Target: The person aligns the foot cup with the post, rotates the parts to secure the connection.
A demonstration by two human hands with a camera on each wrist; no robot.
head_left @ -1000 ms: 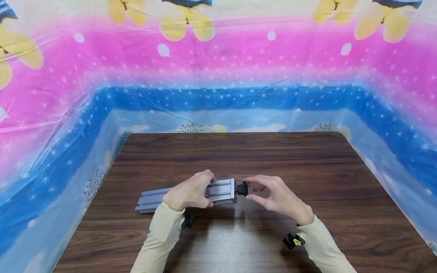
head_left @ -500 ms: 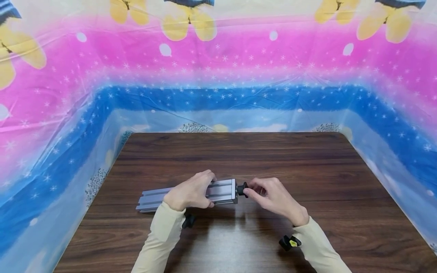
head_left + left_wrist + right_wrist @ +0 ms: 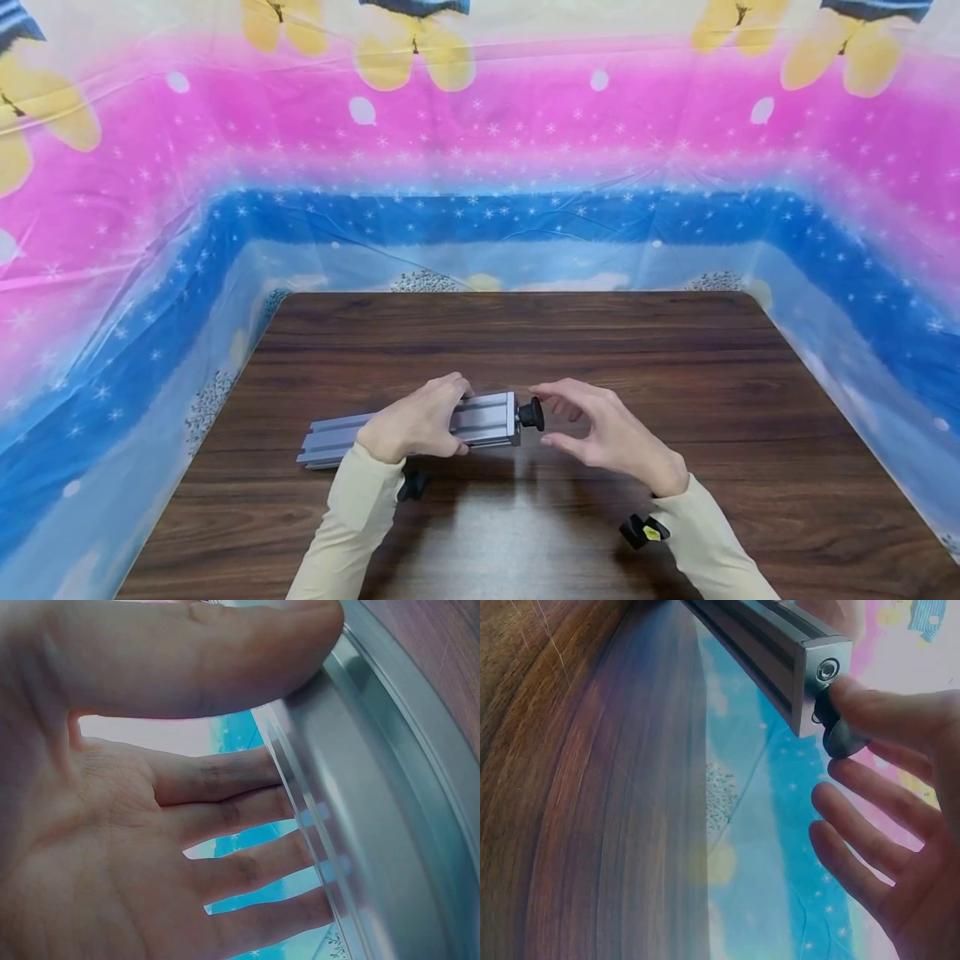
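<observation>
A silver aluminium profile (image 3: 483,419) with long grooves lies across the table in the head view. My left hand (image 3: 416,421) grips it from above, thumb on the near side and fingers over the far side. In the left wrist view the thumb (image 3: 225,664) overlaps the grooved metal. From the end plate (image 3: 810,690) at the profile's right end a black knob (image 3: 532,414) sticks out, its neck partly hidden by the thumb in the right wrist view. My right hand (image 3: 618,433) is spread around the knob, with thumb and forefinger apart on either side.
The dark wood-grain table (image 3: 495,333) carries the profile. A printed cloth (image 3: 480,212) in blue and pink hangs along its back and sides. Black wrist mounts (image 3: 641,531) sit under the cream sleeves (image 3: 716,537).
The right thumb and fingers closed on the knob half a second ago and have now spread away from it. The left hand and the profile stay in place.
</observation>
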